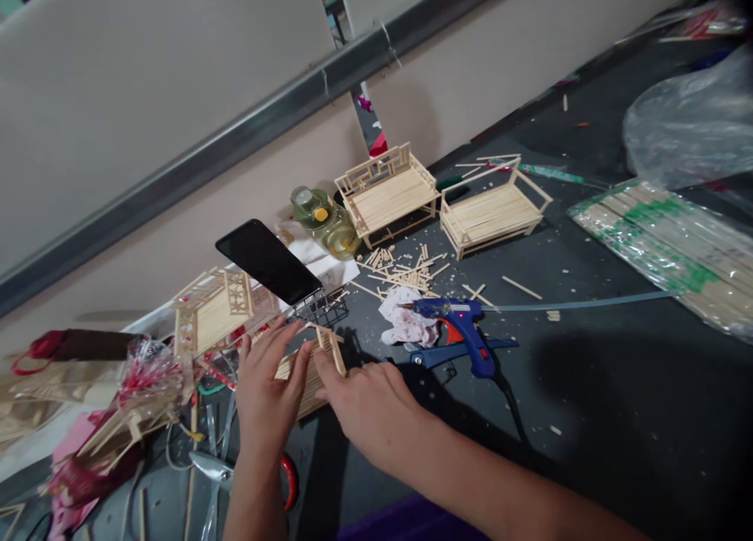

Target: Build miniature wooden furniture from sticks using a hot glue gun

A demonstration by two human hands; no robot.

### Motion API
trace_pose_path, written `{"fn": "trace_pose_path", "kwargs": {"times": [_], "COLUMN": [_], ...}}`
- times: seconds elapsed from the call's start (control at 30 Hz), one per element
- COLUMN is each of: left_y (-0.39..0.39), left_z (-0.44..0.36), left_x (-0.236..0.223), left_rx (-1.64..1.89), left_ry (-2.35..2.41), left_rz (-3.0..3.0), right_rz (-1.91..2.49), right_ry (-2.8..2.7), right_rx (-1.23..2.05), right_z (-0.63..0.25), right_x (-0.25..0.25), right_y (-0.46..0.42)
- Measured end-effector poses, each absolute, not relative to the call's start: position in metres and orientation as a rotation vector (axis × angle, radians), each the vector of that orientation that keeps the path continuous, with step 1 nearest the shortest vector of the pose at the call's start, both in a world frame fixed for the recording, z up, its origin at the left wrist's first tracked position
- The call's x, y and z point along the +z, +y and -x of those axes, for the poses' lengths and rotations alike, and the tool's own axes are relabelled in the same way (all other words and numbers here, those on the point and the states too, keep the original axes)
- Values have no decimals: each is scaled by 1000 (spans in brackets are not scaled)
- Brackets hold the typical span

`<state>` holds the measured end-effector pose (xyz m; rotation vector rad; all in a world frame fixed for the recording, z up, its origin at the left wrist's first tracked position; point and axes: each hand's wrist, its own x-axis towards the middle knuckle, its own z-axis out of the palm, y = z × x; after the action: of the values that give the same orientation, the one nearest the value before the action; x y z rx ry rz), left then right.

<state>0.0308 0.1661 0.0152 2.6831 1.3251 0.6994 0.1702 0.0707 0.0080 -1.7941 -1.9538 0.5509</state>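
Note:
Between my two hands is a miniature wooden bench [311, 393] made of thin bamboo sticks, with a slatted seat and a small upright frame along one side. My left hand [267, 384] grips its left part, thumb on the near side and fingers over the far edge. From the right, my right hand [376, 406] holds the upright frame, with the index finger pressed against it and the other fingers curled. Just behind the bench, a black phone [267, 260] leans on a small wire stand [325, 307]. Red-handled scissors [212, 469] lie partly hidden under my left forearm.
A blue glue gun [464, 321] lies to the right, near blue pliers [435, 356], a crumpled white cloth [405, 315] and cut stick pieces [405, 270]. Two finished-looking stick benches [391, 200] stand behind, beside a green bottle [323, 219]. Bagged sticks [671, 243] lie far right.

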Motion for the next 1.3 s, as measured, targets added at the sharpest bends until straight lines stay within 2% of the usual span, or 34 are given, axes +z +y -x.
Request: {"fn": "trace_pose_path", "kwargs": {"times": [0.73,0.83,1.07,1.3], "left_y": [163,157,123,82], "left_z": [-31,-31,1,47], "left_x": [15,19,27,-11], "left_rx": [741,848,1346,1542], "left_ry": [1356,1400,1666,1867], "left_rz": [-2585,-2528,-2247,-1727], "right_rz": [1724,1710,1907,1892], "right_ry": [-1964,-1966,-1817,-1480], "right_rx": [543,576,670,805], "right_z": [-173,-181,-243,-254], "right_x": [9,18,35,28], "right_y": [71,69,38,6]}}
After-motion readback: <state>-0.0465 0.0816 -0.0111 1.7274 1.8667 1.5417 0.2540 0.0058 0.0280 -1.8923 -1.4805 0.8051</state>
